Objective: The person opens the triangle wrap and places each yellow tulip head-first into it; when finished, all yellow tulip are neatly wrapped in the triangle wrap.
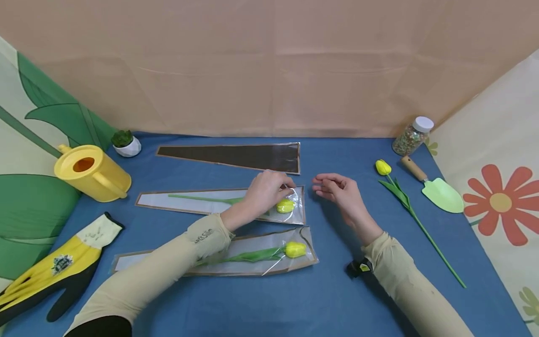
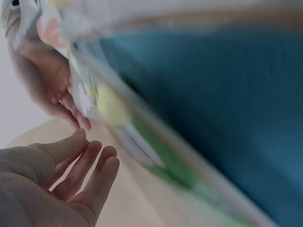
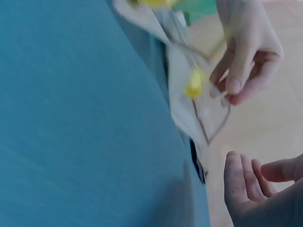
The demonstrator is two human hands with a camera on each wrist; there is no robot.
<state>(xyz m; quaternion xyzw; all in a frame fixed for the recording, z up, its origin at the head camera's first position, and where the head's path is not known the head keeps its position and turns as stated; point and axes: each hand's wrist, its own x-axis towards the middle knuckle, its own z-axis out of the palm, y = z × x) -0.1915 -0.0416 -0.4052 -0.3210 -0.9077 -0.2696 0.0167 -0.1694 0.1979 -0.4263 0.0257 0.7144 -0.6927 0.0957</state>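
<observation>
My left hand [image 1: 267, 189] is over the right end of the middle clear flower sleeve [image 1: 157, 200], its thumb and fingertips pinching the plastic edge in the right wrist view. Inside that sleeve lies a yellow tulip [image 1: 285, 206], its stem pointing left and partly hidden by the hand. To the right, my right hand [image 1: 341, 192] hovers above the blue cloth with loosely bent fingers and nothing in them. Nearer me, another sleeve [image 1: 309, 262] holds a second yellow tulip [image 1: 295, 249], crossed by my left forearm. A dark, flat sleeve [image 1: 236, 154] without a flower lies at the back.
A loose yellow tulip [image 1: 383, 167] lies on the right, beside a green trowel [image 1: 442, 194] and a white-capped jar [image 1: 410, 138]. On the left are a yellow watering can [image 1: 94, 173], a small potted plant [image 1: 127, 144] and a yellow-black glove [image 1: 67, 264].
</observation>
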